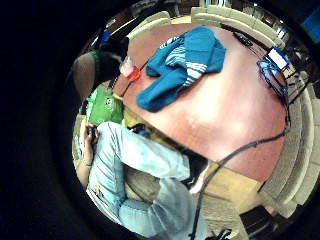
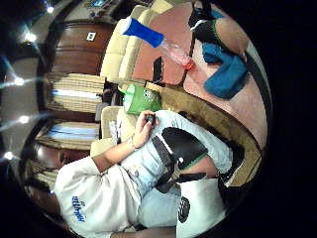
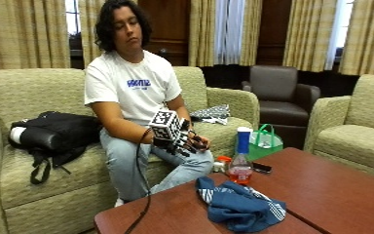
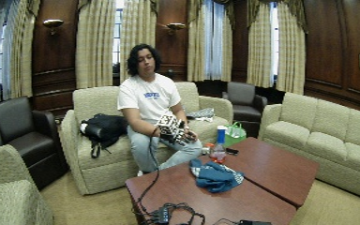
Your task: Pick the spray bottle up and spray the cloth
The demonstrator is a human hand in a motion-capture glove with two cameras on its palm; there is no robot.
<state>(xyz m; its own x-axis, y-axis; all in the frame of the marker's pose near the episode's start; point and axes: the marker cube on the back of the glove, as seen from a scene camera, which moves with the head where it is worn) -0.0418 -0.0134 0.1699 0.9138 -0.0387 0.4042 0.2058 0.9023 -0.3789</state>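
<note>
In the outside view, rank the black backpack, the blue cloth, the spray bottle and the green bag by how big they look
Largest to smallest in the outside view:
1. black backpack on the sofa
2. blue cloth on the table
3. spray bottle and green bag: look alike, and the bag is farther back and partly hidden, so unranked.

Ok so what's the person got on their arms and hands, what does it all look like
The right hand wears a black glove with black straps; in the thumb-side palm view the gear shows white plastic parts. The other hand is bare, with a thin band at the wrist. Both arms are bare below the short sleeves of a white T-shirt with blue lettering on the chest.
</note>
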